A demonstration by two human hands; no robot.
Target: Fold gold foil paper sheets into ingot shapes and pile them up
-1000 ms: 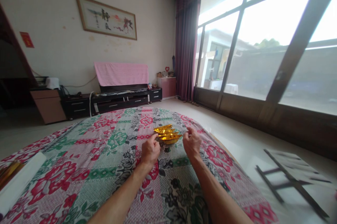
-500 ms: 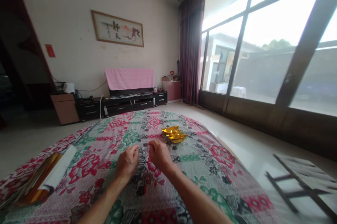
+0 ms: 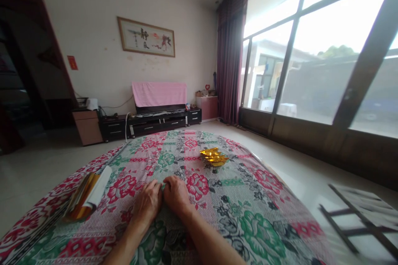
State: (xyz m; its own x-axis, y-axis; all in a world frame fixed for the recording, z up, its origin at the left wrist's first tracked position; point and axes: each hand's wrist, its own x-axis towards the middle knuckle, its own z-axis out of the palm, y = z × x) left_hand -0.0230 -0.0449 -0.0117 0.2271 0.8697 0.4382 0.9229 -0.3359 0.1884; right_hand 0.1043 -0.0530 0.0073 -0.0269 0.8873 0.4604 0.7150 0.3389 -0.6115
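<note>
My left hand [image 3: 149, 199] and my right hand [image 3: 176, 193] are close together over the flowered tablecloth [image 3: 199, 186], fingers curled inward and fingertips nearly meeting. Whatever they may hold is hidden or too small to make out. Beyond my right hand, a small pile of shiny gold folded pieces [image 3: 214, 156] rests on the cloth. At the left, a bundle of gold sheets [image 3: 86, 198] lies beside a curled white sheet [image 3: 101, 186].
A stool [image 3: 363, 211] stands on the floor at the right. Past the table are a low black cabinet [image 3: 158, 122], a pink cloth [image 3: 160, 94], a small side cabinet [image 3: 87, 128] and a purple curtain [image 3: 229, 57]. Large windows line the right side.
Both hands have come closer together and lower toward the cloth. The view has shifted, so the table things appear farther right.
</note>
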